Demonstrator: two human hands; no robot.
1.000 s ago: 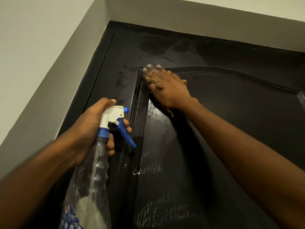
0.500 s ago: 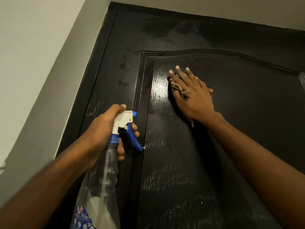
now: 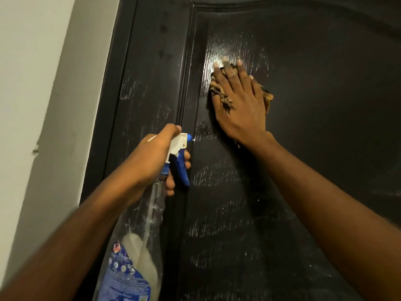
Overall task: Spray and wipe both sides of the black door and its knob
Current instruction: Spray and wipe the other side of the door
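My right hand (image 3: pixel 240 105), fingers straight, presses a patterned cloth (image 3: pixel 268 98) flat against the black door (image 3: pixel 325 159), inside its recessed panel. My left hand (image 3: pixel 152 161) has its fingers curled round the clear spray bottle (image 3: pixel 152 211) at its neck. Blue label (image 3: pixel 124 276): print too blurred to read.

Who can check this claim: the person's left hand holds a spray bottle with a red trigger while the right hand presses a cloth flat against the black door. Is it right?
Not quite. The head view shows the trigger of the spray bottle is blue, not red. The rest stands: the left hand holds the bottle, and the right hand presses a cloth flat against the black door.
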